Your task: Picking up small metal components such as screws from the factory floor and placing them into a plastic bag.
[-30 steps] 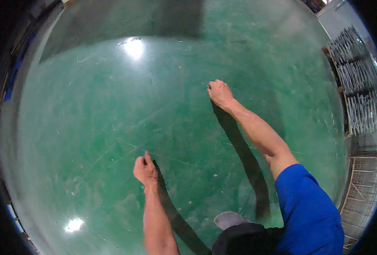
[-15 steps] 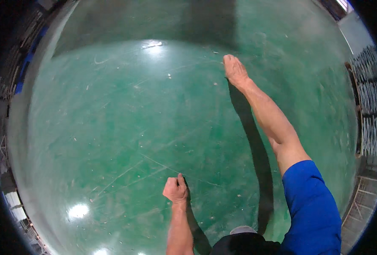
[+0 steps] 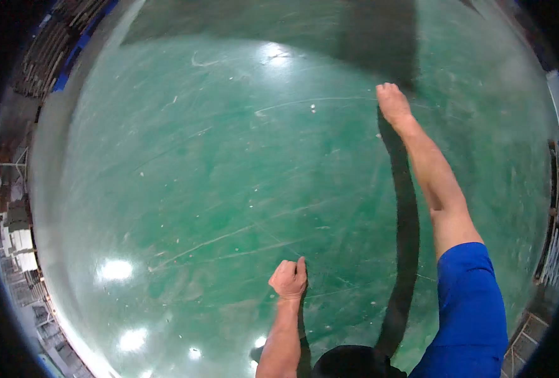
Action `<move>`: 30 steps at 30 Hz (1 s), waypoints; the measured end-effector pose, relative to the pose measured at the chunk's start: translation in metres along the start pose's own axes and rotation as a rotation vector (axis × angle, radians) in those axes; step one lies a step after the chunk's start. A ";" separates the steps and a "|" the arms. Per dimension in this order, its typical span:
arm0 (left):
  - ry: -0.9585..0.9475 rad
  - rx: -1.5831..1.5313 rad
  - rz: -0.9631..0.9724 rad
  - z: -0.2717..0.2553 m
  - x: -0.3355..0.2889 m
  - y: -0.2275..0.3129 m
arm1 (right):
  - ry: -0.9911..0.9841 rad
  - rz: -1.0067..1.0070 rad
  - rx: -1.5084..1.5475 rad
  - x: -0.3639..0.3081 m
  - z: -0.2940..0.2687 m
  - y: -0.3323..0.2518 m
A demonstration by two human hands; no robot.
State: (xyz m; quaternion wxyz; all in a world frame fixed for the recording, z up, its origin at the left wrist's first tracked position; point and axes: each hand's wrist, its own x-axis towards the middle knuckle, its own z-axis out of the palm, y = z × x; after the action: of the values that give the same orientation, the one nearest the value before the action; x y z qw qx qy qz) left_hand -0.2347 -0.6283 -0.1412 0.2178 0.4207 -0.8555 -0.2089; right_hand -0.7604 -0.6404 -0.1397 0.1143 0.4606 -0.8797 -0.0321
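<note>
My left hand point(image 3: 288, 278) is closed in a fist, thumb on top, low in the picture and over the green floor point(image 3: 185, 151). No object shows in it. Farther forward and to the right, my right hand point(image 3: 393, 102) is also curled into a fist at the end of an outstretched arm. Nothing sticks out of that fist either. Neither hand appears to touch anything. A blue sleeve point(image 3: 472, 296) covers my right upper arm, and both forearms are bare.
Stacked material point(image 3: 46, 60) stands along the far left edge, beside a blue strip point(image 3: 71, 63). More stacks point(image 3: 558, 255) and a pale metal frame point(image 3: 525, 343) line the right edge. Scratches and small specks mark the floor; a dark shadow point(image 3: 380, 38) falls across its far part.
The whole view has turned, so floor marks and side stacks sit differently. Both hands now appear farther right in the picture. Both fists stay closed.
</note>
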 end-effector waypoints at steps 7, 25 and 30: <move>0.008 -0.008 0.007 0.003 0.000 0.006 | 0.219 0.256 0.348 -0.004 -0.001 0.024; -0.012 -0.035 -0.018 -0.001 0.002 0.001 | 0.266 0.020 0.151 0.007 0.000 0.020; -0.010 -0.026 -0.008 -0.002 0.005 0.005 | -0.013 0.039 0.144 0.013 -0.002 0.016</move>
State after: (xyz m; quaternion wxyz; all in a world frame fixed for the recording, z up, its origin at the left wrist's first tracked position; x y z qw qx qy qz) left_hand -0.2391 -0.6301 -0.1359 0.2180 0.4202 -0.8522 -0.2228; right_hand -0.7800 -0.6419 -0.1331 0.0758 0.4500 -0.8893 0.0307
